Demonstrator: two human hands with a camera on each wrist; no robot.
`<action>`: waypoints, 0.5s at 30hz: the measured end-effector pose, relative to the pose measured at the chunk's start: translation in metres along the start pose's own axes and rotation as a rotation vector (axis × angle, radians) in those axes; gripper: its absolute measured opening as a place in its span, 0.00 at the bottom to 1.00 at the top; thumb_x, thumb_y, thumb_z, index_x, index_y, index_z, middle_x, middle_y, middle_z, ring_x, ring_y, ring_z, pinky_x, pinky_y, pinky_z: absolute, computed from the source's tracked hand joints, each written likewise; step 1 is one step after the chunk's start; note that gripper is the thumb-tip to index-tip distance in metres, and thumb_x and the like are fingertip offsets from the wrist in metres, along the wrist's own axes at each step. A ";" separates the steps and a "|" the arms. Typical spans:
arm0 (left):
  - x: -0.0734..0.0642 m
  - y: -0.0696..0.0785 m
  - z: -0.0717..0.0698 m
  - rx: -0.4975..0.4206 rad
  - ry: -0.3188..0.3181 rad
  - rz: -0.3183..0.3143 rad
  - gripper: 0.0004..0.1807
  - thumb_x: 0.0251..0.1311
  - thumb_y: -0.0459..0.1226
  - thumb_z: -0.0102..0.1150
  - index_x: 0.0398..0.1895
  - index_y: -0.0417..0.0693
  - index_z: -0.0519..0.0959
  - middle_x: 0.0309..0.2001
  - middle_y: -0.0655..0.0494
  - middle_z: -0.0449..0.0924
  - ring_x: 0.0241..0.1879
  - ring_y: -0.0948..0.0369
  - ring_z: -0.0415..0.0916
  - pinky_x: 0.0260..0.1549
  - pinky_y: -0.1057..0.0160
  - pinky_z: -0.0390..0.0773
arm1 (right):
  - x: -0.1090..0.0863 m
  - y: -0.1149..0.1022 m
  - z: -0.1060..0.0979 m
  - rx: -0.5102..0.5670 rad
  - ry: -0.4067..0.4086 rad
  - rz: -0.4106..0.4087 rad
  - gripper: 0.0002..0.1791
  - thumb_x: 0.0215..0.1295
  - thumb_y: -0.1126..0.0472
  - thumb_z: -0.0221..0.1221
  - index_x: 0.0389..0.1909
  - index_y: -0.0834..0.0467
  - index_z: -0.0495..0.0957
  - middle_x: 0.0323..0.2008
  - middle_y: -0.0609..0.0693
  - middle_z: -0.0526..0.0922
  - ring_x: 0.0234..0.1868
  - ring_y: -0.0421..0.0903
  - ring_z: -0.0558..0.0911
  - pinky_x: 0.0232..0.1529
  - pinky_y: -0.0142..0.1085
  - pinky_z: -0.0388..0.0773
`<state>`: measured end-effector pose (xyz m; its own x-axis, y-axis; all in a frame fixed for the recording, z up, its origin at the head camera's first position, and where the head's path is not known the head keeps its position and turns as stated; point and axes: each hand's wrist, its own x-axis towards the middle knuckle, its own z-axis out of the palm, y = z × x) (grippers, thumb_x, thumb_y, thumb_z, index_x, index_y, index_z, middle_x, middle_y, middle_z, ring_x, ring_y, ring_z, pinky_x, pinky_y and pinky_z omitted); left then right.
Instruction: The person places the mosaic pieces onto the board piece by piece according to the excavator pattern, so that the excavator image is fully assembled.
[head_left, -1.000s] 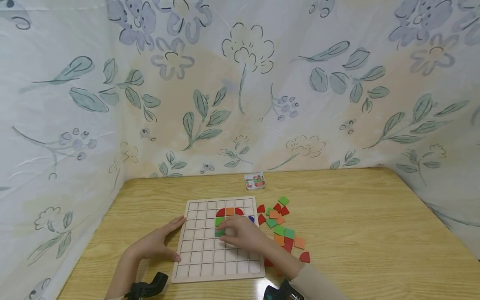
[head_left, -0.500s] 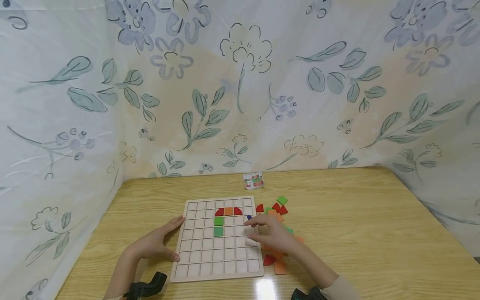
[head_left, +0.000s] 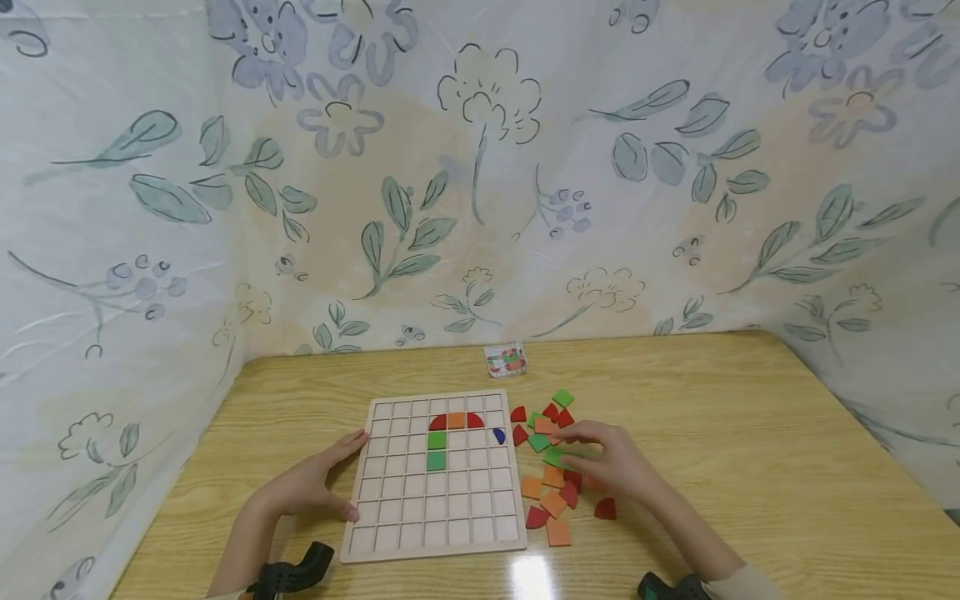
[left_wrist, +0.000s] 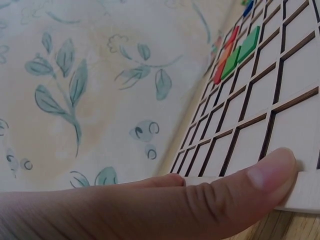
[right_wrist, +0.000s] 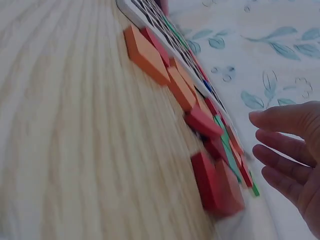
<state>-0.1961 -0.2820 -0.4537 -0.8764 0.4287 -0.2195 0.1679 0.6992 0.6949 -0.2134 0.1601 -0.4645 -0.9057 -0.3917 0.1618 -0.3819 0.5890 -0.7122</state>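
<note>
A wooden grid board [head_left: 401,512] lies on the table. My left hand [head_left: 303,482] rests along its left edge, thumb at the near rim in the left wrist view. Set in the squares are an orange square tile [head_left: 456,421] between two red quarter-round tiles [head_left: 475,421], then a light green tile [head_left: 437,440] and a darker green tile [head_left: 436,461] below. A blue rounded tile [head_left: 499,436] sits near the right edge. My right hand [head_left: 613,460] hovers above the loose tiles, fingers apart and nothing held in the right wrist view [right_wrist: 295,150].
Loose orange tiles [head_left: 558,532], red tiles [head_left: 604,508] and green tiles [head_left: 562,398] lie scattered and overlapping right of the board. A small card with a coloured pattern [head_left: 506,360] lies behind it. Floral cloth [head_left: 480,208] hangs around the wooden table [head_left: 750,433].
My right hand has moved right, from over the green tiles on the board, past its right edge, to above the loose tiles. The left hand has stayed on the board's edge.
</note>
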 end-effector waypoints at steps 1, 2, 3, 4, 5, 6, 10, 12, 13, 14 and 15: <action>0.000 0.000 0.000 -0.001 0.000 0.002 0.60 0.33 0.50 0.74 0.71 0.45 0.52 0.72 0.41 0.44 0.69 0.38 0.40 0.60 0.34 0.49 | -0.001 0.002 -0.002 0.002 0.002 0.004 0.16 0.54 0.59 0.65 0.45 0.52 0.81 0.41 0.44 0.83 0.44 0.46 0.79 0.48 0.45 0.77; 0.000 0.000 0.000 -0.002 -0.001 0.004 0.60 0.33 0.50 0.74 0.71 0.44 0.52 0.72 0.41 0.44 0.69 0.38 0.40 0.60 0.34 0.49 | -0.002 0.004 -0.003 0.007 0.004 0.008 0.16 0.54 0.59 0.65 0.45 0.52 0.81 0.41 0.45 0.83 0.44 0.46 0.79 0.48 0.45 0.77; 0.000 0.000 0.000 -0.001 -0.002 0.007 0.60 0.33 0.50 0.74 0.71 0.44 0.52 0.72 0.40 0.44 0.68 0.37 0.40 0.60 0.34 0.48 | -0.003 0.006 -0.004 0.004 0.005 0.011 0.15 0.54 0.59 0.65 0.45 0.53 0.81 0.41 0.45 0.83 0.44 0.47 0.79 0.48 0.45 0.77; -0.001 0.000 0.000 -0.002 -0.003 0.012 0.60 0.34 0.50 0.74 0.71 0.44 0.52 0.72 0.40 0.44 0.68 0.37 0.40 0.60 0.34 0.48 | -0.004 0.007 -0.005 0.001 0.005 0.012 0.15 0.54 0.59 0.65 0.44 0.53 0.81 0.41 0.45 0.83 0.44 0.46 0.79 0.47 0.44 0.77; -0.001 0.000 0.000 0.000 -0.003 0.017 0.60 0.34 0.50 0.74 0.71 0.43 0.52 0.72 0.40 0.44 0.68 0.37 0.40 0.59 0.34 0.49 | -0.005 0.009 -0.006 -0.003 0.001 0.005 0.13 0.54 0.60 0.65 0.43 0.53 0.82 0.41 0.44 0.83 0.44 0.46 0.80 0.47 0.44 0.77; -0.001 0.000 0.000 -0.001 -0.005 0.021 0.60 0.34 0.50 0.74 0.71 0.43 0.52 0.72 0.40 0.44 0.68 0.37 0.40 0.59 0.34 0.49 | -0.006 0.010 -0.007 -0.012 -0.003 -0.003 0.11 0.54 0.60 0.65 0.40 0.53 0.83 0.40 0.44 0.83 0.44 0.46 0.80 0.47 0.43 0.77; -0.001 0.001 -0.001 0.002 -0.005 0.024 0.60 0.34 0.50 0.74 0.71 0.43 0.52 0.72 0.39 0.44 0.68 0.37 0.40 0.59 0.34 0.49 | -0.009 0.015 -0.008 -0.038 -0.023 -0.027 0.06 0.54 0.63 0.65 0.32 0.49 0.84 0.37 0.41 0.84 0.42 0.42 0.81 0.48 0.41 0.76; -0.001 0.001 -0.001 0.003 -0.006 0.025 0.59 0.34 0.50 0.74 0.71 0.43 0.52 0.71 0.39 0.44 0.68 0.36 0.41 0.59 0.34 0.49 | -0.010 0.017 -0.007 -0.039 -0.033 -0.036 0.06 0.54 0.63 0.65 0.29 0.48 0.84 0.36 0.40 0.84 0.42 0.40 0.80 0.48 0.41 0.76; -0.001 0.001 -0.001 0.001 -0.006 0.023 0.59 0.34 0.50 0.74 0.71 0.43 0.52 0.71 0.39 0.44 0.68 0.36 0.41 0.59 0.34 0.49 | -0.010 0.018 -0.007 -0.038 -0.033 -0.043 0.06 0.54 0.64 0.65 0.29 0.48 0.84 0.36 0.40 0.84 0.42 0.39 0.80 0.49 0.41 0.76; -0.001 0.000 -0.001 -0.001 -0.007 0.023 0.59 0.34 0.50 0.74 0.71 0.43 0.52 0.71 0.39 0.43 0.68 0.36 0.40 0.59 0.34 0.49 | -0.011 0.019 -0.006 -0.038 -0.035 -0.046 0.06 0.54 0.64 0.65 0.29 0.48 0.84 0.36 0.40 0.84 0.41 0.38 0.80 0.49 0.41 0.76; -0.001 0.000 -0.001 -0.005 -0.007 0.023 0.59 0.34 0.49 0.74 0.71 0.43 0.52 0.71 0.39 0.43 0.68 0.36 0.40 0.59 0.34 0.49 | -0.011 0.020 -0.006 -0.037 -0.037 -0.049 0.06 0.54 0.64 0.65 0.29 0.48 0.84 0.36 0.40 0.84 0.41 0.38 0.80 0.49 0.40 0.76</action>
<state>-0.1960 -0.2826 -0.4531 -0.8692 0.4483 -0.2085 0.1852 0.6862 0.7034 -0.2126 0.1802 -0.4763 -0.8787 -0.4460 0.1700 -0.4327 0.5942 -0.6780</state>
